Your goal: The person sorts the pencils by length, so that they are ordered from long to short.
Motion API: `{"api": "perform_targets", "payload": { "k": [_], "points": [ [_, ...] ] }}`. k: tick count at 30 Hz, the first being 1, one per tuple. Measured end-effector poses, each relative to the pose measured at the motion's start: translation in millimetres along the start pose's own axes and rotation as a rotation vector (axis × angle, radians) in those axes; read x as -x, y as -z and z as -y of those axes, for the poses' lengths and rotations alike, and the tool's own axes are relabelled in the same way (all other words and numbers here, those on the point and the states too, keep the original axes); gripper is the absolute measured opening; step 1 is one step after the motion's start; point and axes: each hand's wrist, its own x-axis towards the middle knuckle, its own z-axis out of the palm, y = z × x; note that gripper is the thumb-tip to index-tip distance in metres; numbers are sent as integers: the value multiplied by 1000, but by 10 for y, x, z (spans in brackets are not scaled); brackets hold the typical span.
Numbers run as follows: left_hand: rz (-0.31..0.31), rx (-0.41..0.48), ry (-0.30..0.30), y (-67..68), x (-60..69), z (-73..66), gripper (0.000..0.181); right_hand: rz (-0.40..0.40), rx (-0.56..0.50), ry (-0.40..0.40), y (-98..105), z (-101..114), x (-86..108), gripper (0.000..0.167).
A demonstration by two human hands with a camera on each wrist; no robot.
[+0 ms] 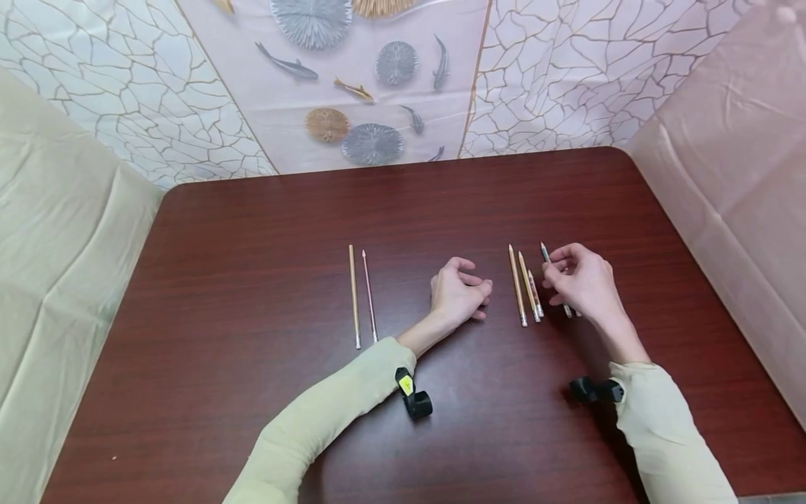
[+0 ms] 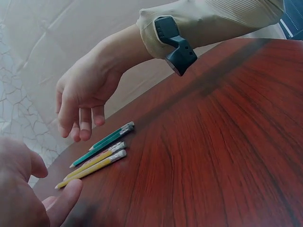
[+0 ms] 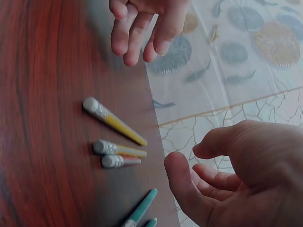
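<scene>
In the head view my left hand [image 1: 458, 292], fingers loosely bent and holding nothing, is left of a group of yellow pencils [image 1: 518, 287]. My right hand [image 1: 585, 280] hovers over the teal pencils [image 1: 544, 250] and partly hides them. The left wrist view has the right hand [image 2: 90, 90] above two teal pencils [image 2: 102, 147], beside yellow pencils [image 2: 97, 169], with the left hand [image 2: 23, 189] near their tips. In the right wrist view the right hand [image 3: 255, 175] has nothing between thumb and fingers; yellow pencils [image 3: 120, 126] lie between it and the left hand [image 3: 147, 23].
Farther left on the dark red-brown table [image 1: 252, 245] lie a light wooden stick-like pencil [image 1: 354, 294] and a pinkish pencil [image 1: 369, 294], side by side. Patterned cloth [image 1: 378, 91] hangs behind the table, and plain cloth [image 1: 730, 154] stands along its right edge.
</scene>
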Motion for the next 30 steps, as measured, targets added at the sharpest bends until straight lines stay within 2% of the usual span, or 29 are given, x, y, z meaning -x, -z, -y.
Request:
{"api": "perform_targets", "payload": {
  "k": [11, 20, 26, 30],
  "points": [
    [0, -60, 15, -167, -27, -44, 39, -8, 53, -11, 66, -65, 5, 22],
    [-16, -116, 42, -314, -65, -22, 37, 0, 63, -41, 110, -114, 9, 26],
    [-20, -156, 36, -374, -71, -20, 37, 0, 105, -51, 135, -143, -3, 27],
    [-19, -206, 11, -404, -82, -11, 36, -2, 128, -49, 147, -142, -11, 25]
  ]
}}
